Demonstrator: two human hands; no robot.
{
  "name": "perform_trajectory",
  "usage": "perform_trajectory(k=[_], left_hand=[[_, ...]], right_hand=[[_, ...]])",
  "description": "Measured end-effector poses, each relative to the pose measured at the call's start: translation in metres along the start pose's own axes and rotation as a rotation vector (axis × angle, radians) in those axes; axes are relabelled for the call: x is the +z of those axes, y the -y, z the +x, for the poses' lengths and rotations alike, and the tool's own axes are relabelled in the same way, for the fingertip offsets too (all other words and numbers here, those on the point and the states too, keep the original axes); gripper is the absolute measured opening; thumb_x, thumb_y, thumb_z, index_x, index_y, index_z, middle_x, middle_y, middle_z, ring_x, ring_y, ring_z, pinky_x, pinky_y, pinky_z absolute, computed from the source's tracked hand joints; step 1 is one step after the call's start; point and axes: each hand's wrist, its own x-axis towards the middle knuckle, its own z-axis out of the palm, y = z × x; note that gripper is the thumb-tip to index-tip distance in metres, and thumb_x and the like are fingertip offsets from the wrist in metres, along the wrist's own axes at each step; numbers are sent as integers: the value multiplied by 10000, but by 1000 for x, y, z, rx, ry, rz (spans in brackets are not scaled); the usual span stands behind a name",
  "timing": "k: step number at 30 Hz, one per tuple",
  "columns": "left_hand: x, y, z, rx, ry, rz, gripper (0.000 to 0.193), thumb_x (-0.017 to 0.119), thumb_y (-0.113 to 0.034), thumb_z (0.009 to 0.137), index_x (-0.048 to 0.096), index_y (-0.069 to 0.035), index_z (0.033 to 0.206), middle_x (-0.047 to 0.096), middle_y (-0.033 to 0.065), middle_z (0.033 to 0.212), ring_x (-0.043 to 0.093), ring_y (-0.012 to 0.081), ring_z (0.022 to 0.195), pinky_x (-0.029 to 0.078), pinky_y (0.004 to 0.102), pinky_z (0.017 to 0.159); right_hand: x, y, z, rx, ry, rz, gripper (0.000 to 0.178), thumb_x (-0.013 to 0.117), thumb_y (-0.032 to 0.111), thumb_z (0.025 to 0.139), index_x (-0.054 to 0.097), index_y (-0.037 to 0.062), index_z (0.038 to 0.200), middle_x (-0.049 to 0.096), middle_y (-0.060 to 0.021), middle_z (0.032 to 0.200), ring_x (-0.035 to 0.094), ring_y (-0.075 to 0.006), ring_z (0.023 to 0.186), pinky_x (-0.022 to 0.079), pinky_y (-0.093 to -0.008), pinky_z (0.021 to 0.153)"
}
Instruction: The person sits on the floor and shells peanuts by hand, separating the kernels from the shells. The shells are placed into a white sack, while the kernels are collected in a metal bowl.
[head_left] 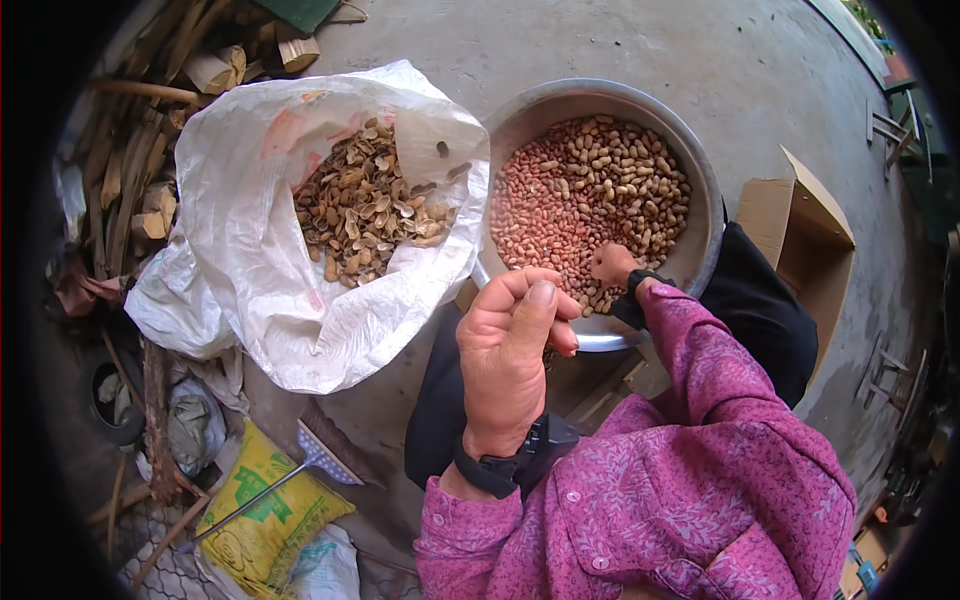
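A round metal basin point(700, 175) rests on my lap, holding shelled pink peanuts on its left side and unshelled tan peanuts point(620, 180) on its right. My right hand point(612, 264) reaches down into the near part of the basin, fingers closed among the peanuts. My left hand point(508, 355) is raised in front of me, just short of the basin's near rim, with fingers curled and thumb pressed against them; what it holds is hidden. To the left, a white plastic sack point(250, 250) lies open, filled with empty peanut shells point(365, 205).
Firewood sticks point(130, 170) are piled at the far left. A yellow sack point(265, 520) and a small broom point(315, 460) lie on the concrete floor near my left knee. An open cardboard box point(800, 230) stands to the right of the basin.
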Motion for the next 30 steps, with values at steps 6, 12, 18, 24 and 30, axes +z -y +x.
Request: perform_trajectory(k=[6, 12, 18, 24, 30], left_hand=[[-3, 0, 0, 1, -11, 26, 180, 550, -149, 892, 563, 12, 971, 612, 62, 760, 535, 65, 569, 429, 178, 550], [-2, -1, -1, 2, -6, 22, 181, 550, -148, 892, 563, 10, 979, 614, 64, 761, 535, 59, 569, 425, 171, 552], [-3, -1, -1, 5, -4, 22, 179, 547, -140, 892, 561, 15, 982, 616, 71, 763, 539, 62, 571, 430, 175, 555], [-3, 0, -1, -15, -6, 15, 181, 550, -141, 891, 560, 18, 976, 617, 75, 767, 539, 64, 572, 435, 179, 553], [-3, 2, 0, -22, -23, 55, 175, 535, -148, 892, 570, 7, 964, 614, 98, 750, 544, 110, 554, 459, 222, 520]], right_hand=[[-5, 28, -15, -113, 45, -188, 232, 599, 259, 687, 677, 53, 760, 636, -164, 755, 618, -329, 729, 496, -387, 692], [-16, 24, -15, -176, 107, -75, 167, 558, 172, 700, 641, 46, 770, 622, -133, 667, 614, -263, 613, 486, -368, 546], [-39, 20, -13, 244, 8, 718, 155, 530, 157, 751, 604, 26, 790, 596, -89, 665, 584, -168, 608, 475, -307, 562], [-11, 28, -2, -81, -301, 259, 142, 577, 122, 677, 571, 22, 778, 602, -184, 746, 588, -352, 744, 464, -401, 672], [-4, 31, 3, -61, -219, 196, 159, 604, 128, 658, 577, 23, 774, 605, -170, 750, 590, -343, 755, 469, -404, 675]])
